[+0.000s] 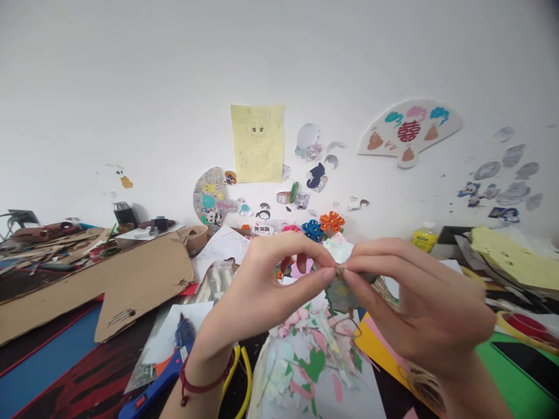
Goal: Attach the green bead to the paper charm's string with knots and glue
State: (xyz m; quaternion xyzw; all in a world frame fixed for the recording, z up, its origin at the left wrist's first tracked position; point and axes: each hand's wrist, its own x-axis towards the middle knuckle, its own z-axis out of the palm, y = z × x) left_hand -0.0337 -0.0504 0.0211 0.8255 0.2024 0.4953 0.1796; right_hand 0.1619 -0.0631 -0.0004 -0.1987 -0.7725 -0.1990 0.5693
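The left hand point(266, 291) and the right hand point(419, 302) meet in front of the wall point(174, 105), high over the counter point(82, 372). Each is closed in a pinch, thumb against fingertips, on a tiny brown twist point(339, 270) between them. The fingertips cover most of it, so its full shape cannot be made out. Just below hangs a grey-green piece point(343, 295) with a dark green edge; the right hand hides part of it, and whether it joins the twist is unclear.

Under the hands, pink, green and pale scraps point(312, 366) lie scattered over a white sheet point(364, 396) that the bottom edge of the view cuts off. A blue tool point(159, 381) lies near the left wrist, partly behind the forearm, and the yellow handles point(247, 384) beside it are cut off too — what they belong to is out of view. A loose coil of string point(425, 387) is partly covered by the right forearm.

Cardboard point(144, 279) spreads to the left. At the far right, a phone point(526, 361) lies on a green sheet point(493, 349), both cropped. Blue flowers point(312, 231) and orange flowers point(332, 223) show beyond the hands — their lower parts are hidden.
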